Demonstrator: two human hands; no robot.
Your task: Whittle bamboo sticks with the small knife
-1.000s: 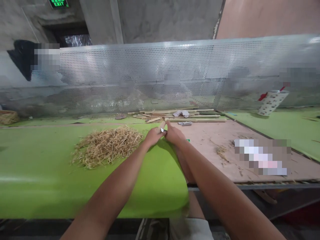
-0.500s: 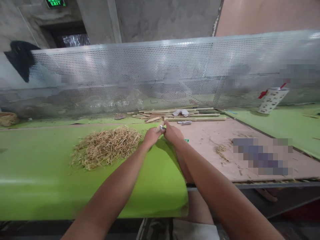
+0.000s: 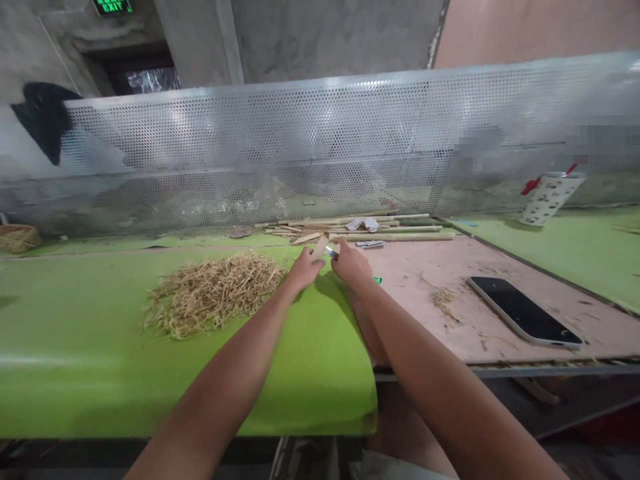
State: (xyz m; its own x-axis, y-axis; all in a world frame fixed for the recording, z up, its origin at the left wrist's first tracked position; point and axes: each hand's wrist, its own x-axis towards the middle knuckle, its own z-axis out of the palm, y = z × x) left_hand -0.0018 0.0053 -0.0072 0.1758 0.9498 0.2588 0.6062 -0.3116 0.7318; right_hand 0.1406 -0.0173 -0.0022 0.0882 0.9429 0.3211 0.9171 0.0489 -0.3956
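My left hand (image 3: 306, 269) is closed on a pale, flat piece of wood or bamboo (image 3: 319, 248), which sticks up past the thumb. Just to its right, my right hand (image 3: 353, 265) grips a small knife (image 3: 331, 253). The knife's shiny blade points left at the pale piece, and my fingers hide most of its handle. Both hands are over the green sheet (image 3: 320, 373) near its right edge. Left of them lies a heap of thin, straw-coloured shavings (image 3: 215, 293).
Behind my hands lie long pale sticks (image 3: 400, 237) with crumpled paper (image 3: 363, 225) on them. To the right are a phone (image 3: 525, 312), scattered shavings (image 3: 445, 303) and a patterned tumbler (image 3: 550, 199). A perforated metal screen (image 3: 280, 147) stands along the back; a basket (image 3: 19, 238) sits far left.
My hands have moved slightly apart, the right one shifting a little to the right with the knife. More of the pale piece and the blade now shows.
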